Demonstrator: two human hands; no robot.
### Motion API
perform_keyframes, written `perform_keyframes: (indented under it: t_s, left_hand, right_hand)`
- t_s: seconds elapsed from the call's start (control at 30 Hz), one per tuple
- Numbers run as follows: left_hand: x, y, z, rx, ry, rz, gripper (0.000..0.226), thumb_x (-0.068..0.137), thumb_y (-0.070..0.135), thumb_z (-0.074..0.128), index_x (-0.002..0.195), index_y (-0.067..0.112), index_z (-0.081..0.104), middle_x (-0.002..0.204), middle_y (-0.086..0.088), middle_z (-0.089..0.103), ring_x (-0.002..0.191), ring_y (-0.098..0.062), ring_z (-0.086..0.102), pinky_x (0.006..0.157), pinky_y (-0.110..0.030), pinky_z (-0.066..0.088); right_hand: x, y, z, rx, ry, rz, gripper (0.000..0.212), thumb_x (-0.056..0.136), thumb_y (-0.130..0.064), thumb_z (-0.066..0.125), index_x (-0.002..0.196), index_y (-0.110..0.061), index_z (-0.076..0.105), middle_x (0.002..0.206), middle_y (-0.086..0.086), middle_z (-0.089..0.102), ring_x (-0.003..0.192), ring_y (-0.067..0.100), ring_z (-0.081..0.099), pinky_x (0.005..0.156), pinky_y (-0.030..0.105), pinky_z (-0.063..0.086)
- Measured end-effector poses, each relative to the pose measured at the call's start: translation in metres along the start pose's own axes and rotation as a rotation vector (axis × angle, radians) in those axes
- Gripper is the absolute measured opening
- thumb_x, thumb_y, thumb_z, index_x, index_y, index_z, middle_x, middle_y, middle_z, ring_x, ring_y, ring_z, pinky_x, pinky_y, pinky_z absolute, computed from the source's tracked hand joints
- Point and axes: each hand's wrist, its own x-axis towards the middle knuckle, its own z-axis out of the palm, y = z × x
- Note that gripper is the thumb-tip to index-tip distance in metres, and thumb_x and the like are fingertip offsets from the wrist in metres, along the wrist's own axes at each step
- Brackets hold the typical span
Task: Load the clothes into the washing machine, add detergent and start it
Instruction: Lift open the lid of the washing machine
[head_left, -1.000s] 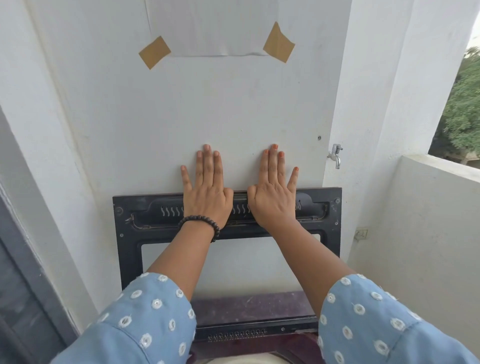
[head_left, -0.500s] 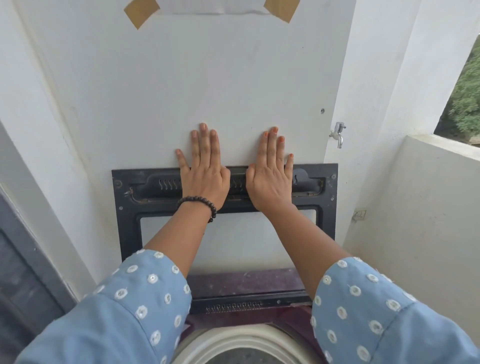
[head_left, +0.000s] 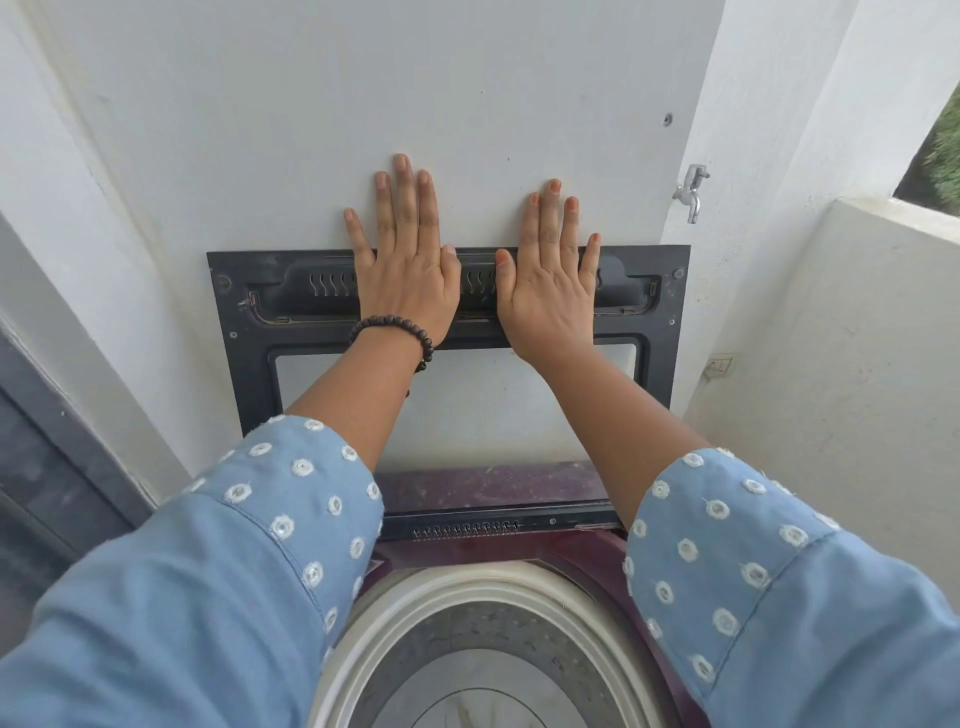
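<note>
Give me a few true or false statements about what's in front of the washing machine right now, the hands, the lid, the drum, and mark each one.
1. The black-framed washing machine lid is raised upright against the white wall. True.
2. The left hand grips the lid with curled fingers. False: it lies flat with fingers straight, palm on the lid's top edge.
3. The right hand lies flat beside the left hand, fingertips on the wall. True.
4. The dark beaded bracelet is on the right wrist. False: it is on the left wrist.
5. The grey metal drum is piled with clothes. False: the visible part shows no clothes.
6. A metal tap sticks out to the right of the lid. True.
</note>
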Motion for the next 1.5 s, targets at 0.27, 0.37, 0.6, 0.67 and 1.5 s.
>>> perform_keyframes:
  t_s: [0.27, 0.37, 0.6, 0.67, 1.5]
  left_hand:
    - [-0.007, 0.002, 0.000, -0.002, -0.041, -0.023, 0.063, 0.103, 0.035, 0.019, 0.155, 0.010, -0.008, 0.163, -0.011, -0.011, 0.151, -0.029, -0.009, 0.119, -0.056, -0.005]
    - [-0.023, 0.004, 0.000, 0.009, -0.093, -0.014, 0.066, 0.103, 0.041, 0.015, 0.154, 0.011, -0.012, 0.163, -0.010, -0.015, 0.150, -0.028, -0.015, 0.118, -0.055, -0.010]
    - [-0.054, 0.011, -0.008, 0.062, -0.252, 0.032, 0.071, 0.102, 0.041, 0.020, 0.143, 0.011, -0.030, 0.158, -0.010, -0.031, 0.147, -0.026, -0.025, 0.119, -0.053, -0.011]
    - [-0.055, 0.010, -0.012, 0.055, -0.268, 0.035, 0.071, 0.103, 0.039, 0.020, 0.142, 0.012, -0.032, 0.153, -0.008, -0.036, 0.147, -0.025, -0.025, 0.120, -0.051, -0.010]
    - [-0.305, -0.001, 0.015, -0.030, -0.384, 0.006, 0.070, 0.092, 0.045, 0.026, 0.149, 0.005, 0.020, 0.154, -0.014, 0.034, 0.151, -0.019, -0.011, 0.118, -0.049, 0.001]
  right_hand:
    - [-0.007, 0.003, -0.005, -0.019, -0.075, -0.031, 0.062, 0.103, -0.041, 0.015, 0.155, -0.013, -0.006, 0.163, 0.003, -0.014, 0.149, 0.022, -0.016, 0.121, 0.047, -0.008]
    - [-0.017, 0.005, -0.010, -0.012, -0.124, -0.043, 0.062, 0.104, -0.040, 0.016, 0.154, -0.013, -0.008, 0.163, 0.003, -0.016, 0.149, 0.021, -0.018, 0.121, 0.046, -0.010]
    - [-0.036, 0.007, -0.024, -0.012, -0.271, -0.052, 0.064, 0.104, -0.040, 0.017, 0.153, -0.014, -0.014, 0.161, 0.002, -0.020, 0.148, 0.021, -0.020, 0.121, 0.048, -0.007]
    - [-0.033, 0.009, -0.033, -0.020, -0.317, -0.065, 0.063, 0.104, -0.041, 0.015, 0.153, -0.014, -0.014, 0.161, 0.001, -0.020, 0.148, 0.020, -0.019, 0.121, 0.049, -0.005]
    - [-0.289, 0.002, -0.011, -0.081, -0.612, -0.117, 0.063, 0.100, -0.052, 0.022, 0.151, -0.014, 0.028, 0.158, 0.004, 0.029, 0.145, 0.027, 0.024, 0.114, 0.054, 0.021]
